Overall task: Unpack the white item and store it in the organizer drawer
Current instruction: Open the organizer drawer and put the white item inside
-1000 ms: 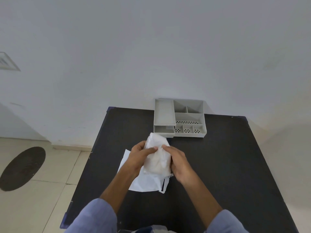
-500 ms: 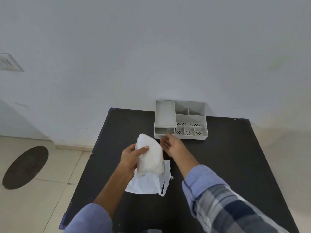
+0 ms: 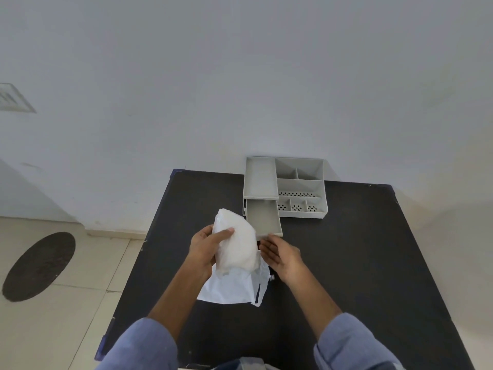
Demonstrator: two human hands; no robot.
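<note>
My left hand (image 3: 204, 248) grips the white item (image 3: 236, 243), a soft bundle held upright above the table. The grey organizer (image 3: 301, 182) stands at the table's far edge against the wall. Its drawer (image 3: 262, 218) is pulled out towards me and looks empty inside. My right hand (image 3: 281, 253) is just in front of the drawer's front edge, palm up and fingers apart; its fingertips are at the drawer front, and contact is unclear. The flat white packaging bag (image 3: 232, 288) lies on the table under my hands.
The black table (image 3: 360, 263) runs from the wall to me. The organizer's top has an open long tray and several small perforated compartments. Tiled floor with a dark round patch (image 3: 38, 265) lies to the left of the table.
My right hand left the white item, reached to the organizer and drew the drawer out towards me. The left hand kept the item and lifted it slightly.
</note>
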